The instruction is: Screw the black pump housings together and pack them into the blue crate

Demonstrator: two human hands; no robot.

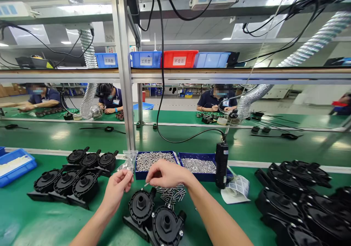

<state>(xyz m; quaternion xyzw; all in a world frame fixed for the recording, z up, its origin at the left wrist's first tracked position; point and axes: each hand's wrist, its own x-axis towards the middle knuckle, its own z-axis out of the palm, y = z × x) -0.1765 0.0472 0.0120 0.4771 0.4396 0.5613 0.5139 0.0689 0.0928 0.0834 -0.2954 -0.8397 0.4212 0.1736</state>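
My right hand [166,173] pinches a small metal screw [147,183] above two black round housings [141,205] joined on a black base. Left of it, my left hand [117,187] is closed at the fingertips; what it holds, if anything, is too small to make out. Screws stand at points on the rims of the housings. Loose screws [172,194] lie behind the housings, partly under my right hand. Farther back are a blue tray of screws [141,175] and a blue tray of small silvery parts [210,177], with a clear plastic bag [130,160] at the left.
A black electric screwdriver [221,165] hangs right of the trays, beside a crumpled white packet [236,190]. Black housings stand in groups at left [65,180] and right [290,202]. A light-filled blue tray [33,162] sits far left. Across the bench, people [218,97] work.
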